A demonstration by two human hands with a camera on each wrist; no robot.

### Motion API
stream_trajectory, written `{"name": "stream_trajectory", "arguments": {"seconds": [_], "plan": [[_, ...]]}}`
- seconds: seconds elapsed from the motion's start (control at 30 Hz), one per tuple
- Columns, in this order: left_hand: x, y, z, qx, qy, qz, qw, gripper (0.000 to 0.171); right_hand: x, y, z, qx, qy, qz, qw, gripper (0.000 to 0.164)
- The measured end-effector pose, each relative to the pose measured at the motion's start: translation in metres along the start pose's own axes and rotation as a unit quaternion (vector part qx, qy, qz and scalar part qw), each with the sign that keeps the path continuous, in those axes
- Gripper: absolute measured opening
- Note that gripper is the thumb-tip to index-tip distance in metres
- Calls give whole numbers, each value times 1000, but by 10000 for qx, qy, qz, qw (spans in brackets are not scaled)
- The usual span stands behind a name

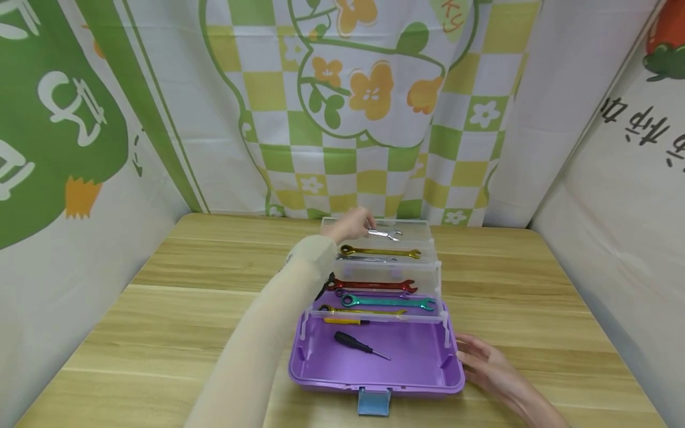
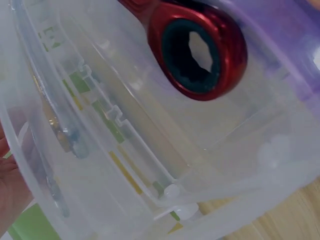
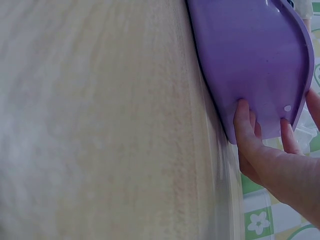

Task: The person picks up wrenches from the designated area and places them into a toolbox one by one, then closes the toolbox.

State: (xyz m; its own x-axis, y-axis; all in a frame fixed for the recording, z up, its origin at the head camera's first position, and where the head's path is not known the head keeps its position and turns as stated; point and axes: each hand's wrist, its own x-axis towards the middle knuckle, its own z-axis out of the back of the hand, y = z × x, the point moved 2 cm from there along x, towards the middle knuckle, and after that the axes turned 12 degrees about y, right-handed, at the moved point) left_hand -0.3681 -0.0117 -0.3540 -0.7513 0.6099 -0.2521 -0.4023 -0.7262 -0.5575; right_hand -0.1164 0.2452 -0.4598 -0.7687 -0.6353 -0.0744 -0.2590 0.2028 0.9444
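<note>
A purple toolbox [image 1: 374, 386] stands open on the table, its clear stepped trays [image 1: 436, 252] raised toward the back. Over the topmost tray, my left hand [image 1: 353, 224] pinches one end of a silver wrench [image 1: 384, 233]; the wrench's open end points right. In the left wrist view that hand [image 2: 12, 187] shows partly behind the clear plastic. My right hand [image 1: 489, 368] touches the box's right side with fairly straight fingers, as the right wrist view also shows. Lower in the trays lie a gold wrench [image 1: 380, 252], a red wrench [image 1: 374, 286] and a teal wrench [image 1: 387, 302].
A black-handled screwdriver [image 1: 353, 341] lies on the box floor, near a yellow handle [image 1: 342, 321]. The blue latch [image 1: 373, 402] hangs at the front. Wooden tabletop [image 1: 160, 333] surrounds the box, and a patterned curtain [image 1: 369, 166] hangs behind.
</note>
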Motion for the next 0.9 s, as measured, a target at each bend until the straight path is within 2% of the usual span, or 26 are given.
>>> {"name": "stream_trajectory", "arguments": {"seconds": [0.07,0.13,0.17,0.23,0.3,0.37,0.4,0.43,0.53,0.63,0.67,0.73,0.77,0.8,0.87,0.9], "plan": [[20,22,-6,79,-21,-206,9998,24,0,0,0,-11,-3,-29,10000,32],[40,39,-15,264,34,-66,9996,29,0,0,0,-9,36,-4,10000,32],[56,54,-19,324,-38,-189,9993,31,0,0,0,-4,44,2,10000,32],[77,74,-25,393,61,-116,9991,34,0,0,0,-36,11,-32,10000,32],[91,87,-29,398,0,-244,9989,35,0,0,0,-62,-33,-52,10000,31],[101,100,-29,254,-37,-537,9982,34,0,0,0,-81,-101,-84,9999,30],[99,97,-28,237,-12,-503,9984,33,0,0,0,-95,-131,-98,9998,30],[83,83,-25,217,34,-379,9990,34,0,0,0,-100,-154,-107,9998,30],[64,64,-20,161,215,-95,9996,34,0,-1,0,-54,-121,-60,9999,31],[50,53,-18,258,1,-272,9993,34,0,-1,0,-10,-42,7,10000,31],[58,62,-20,280,-78,-365,9989,33,0,-1,0,7,-12,34,10000,31],[55,58,-19,345,-37,-258,9991,34,0,-1,0,-17,-39,10,10000,32],[58,61,-21,367,-182,-390,9984,35,0,-1,1,-37,-67,-16,10000,32],[59,62,-22,347,-190,-382,9985,35,0,-1,1,-56,-78,-22,10000,31],[52,54,-18,228,50,-109,9997,37,0,-1,1,-114,-154,-80,9998,31],[49,52,-17,153,28,-247,9996,37,0,-1,2,-145,-196,-108,9996,31]]}}
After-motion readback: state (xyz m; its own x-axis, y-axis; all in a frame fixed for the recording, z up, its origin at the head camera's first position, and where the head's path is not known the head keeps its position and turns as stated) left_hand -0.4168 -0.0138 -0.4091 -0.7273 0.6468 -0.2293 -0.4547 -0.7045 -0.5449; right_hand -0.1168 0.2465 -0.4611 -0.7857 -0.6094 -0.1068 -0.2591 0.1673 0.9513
